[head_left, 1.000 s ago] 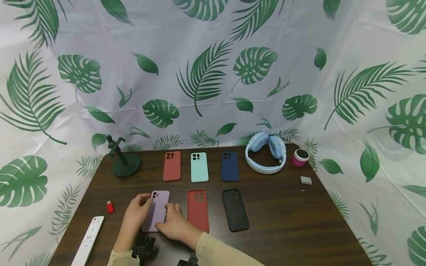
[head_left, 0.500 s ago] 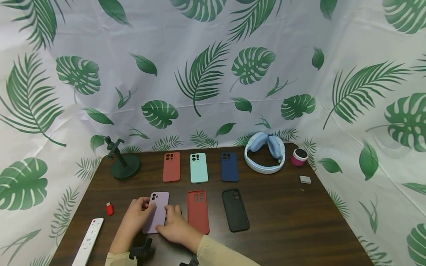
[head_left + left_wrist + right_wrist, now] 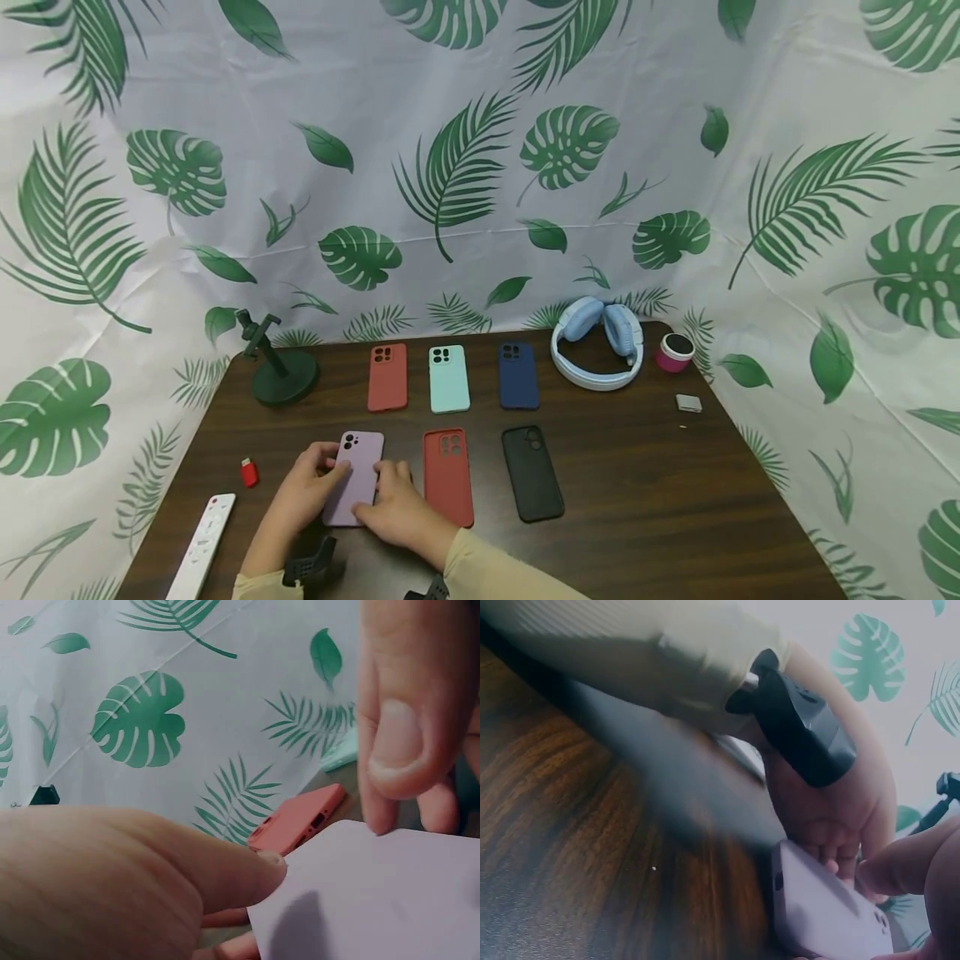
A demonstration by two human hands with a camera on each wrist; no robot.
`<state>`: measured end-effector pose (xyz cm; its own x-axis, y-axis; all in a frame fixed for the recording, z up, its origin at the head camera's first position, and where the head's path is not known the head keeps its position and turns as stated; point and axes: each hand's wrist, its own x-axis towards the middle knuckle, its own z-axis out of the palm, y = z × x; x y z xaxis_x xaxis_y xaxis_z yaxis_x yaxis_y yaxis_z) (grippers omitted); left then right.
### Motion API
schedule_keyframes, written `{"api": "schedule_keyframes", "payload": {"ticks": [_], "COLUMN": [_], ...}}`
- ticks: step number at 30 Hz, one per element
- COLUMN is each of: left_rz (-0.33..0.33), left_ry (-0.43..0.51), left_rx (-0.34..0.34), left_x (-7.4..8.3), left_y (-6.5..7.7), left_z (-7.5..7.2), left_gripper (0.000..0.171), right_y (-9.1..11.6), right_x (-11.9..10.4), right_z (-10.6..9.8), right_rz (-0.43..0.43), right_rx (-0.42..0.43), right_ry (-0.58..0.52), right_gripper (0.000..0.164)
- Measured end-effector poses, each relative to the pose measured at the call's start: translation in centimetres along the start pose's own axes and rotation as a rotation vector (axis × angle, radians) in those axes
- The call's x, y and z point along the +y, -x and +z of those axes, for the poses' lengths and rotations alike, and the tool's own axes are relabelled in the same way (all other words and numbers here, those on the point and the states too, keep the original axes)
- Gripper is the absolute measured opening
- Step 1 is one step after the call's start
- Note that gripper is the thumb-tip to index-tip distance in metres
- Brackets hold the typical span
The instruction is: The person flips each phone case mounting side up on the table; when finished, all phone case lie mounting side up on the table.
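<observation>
A lilac phone case point(image 3: 360, 458) lies on the dark wood table, its camera cutouts at the far end. My left hand point(image 3: 303, 487) holds its left edge, the thumb over the back near the cutouts. On the right, my right hand point(image 3: 401, 504) grips the long edge with its fingers, and the thumb sits at the near edge. The left wrist view shows the left thumb point(image 3: 232, 874) against the case's side and the right hand point(image 3: 420, 697) across from it. In the right wrist view the case point(image 3: 825, 907) lies between both hands; the left fingers are partly hidden.
A red case point(image 3: 447, 487) and a black case point(image 3: 532, 475) lie to the right. Red, mint and navy cases point(image 3: 518, 375) line the back, beside blue headphones point(image 3: 596, 379). A green stand point(image 3: 285, 379), USB stick point(image 3: 249, 473) and white remote point(image 3: 201, 546) are left.
My left hand has slid slightly toward me along the case's left edge, its thumb now lower on the back. The right hand and the case have barely moved.
</observation>
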<state>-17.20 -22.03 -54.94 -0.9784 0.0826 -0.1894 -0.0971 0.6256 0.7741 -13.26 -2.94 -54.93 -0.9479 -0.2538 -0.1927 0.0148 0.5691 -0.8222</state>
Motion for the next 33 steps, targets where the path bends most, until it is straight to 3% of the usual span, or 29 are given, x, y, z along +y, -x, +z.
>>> {"api": "schedule_keyframes", "payload": {"ticks": [7, 14, 24, 33], "left_rz": [0.018, 0.037, 0.081, 0.120], "left_ry": [0.036, 0.151, 0.365, 0.419], "left_rx": [-0.014, -0.034, -0.084, -0.116], "left_x": [0.15, 0.23, 0.62, 0.57], "left_y": [-0.12, 0.02, 0.26, 0.23], "left_z": [-0.54, -0.35, 0.05, 0.45], "left_gripper": [0.046, 0.052, 0.049, 0.038], "right_y": [-0.22, 0.44, 0.49, 0.49], "right_x": [-0.29, -0.61, -0.45, -0.43], "right_z": [-0.03, 0.16, 0.28, 0.27], "right_rz": [0.043, 0.043, -0.047, -0.050], "right_rx": [0.016, 0.001, 0.076, 0.070], "right_ry": [-0.005, 0.042, 0.106, 0.091], "right_gripper": [0.074, 0.087, 0.084, 0.075]}}
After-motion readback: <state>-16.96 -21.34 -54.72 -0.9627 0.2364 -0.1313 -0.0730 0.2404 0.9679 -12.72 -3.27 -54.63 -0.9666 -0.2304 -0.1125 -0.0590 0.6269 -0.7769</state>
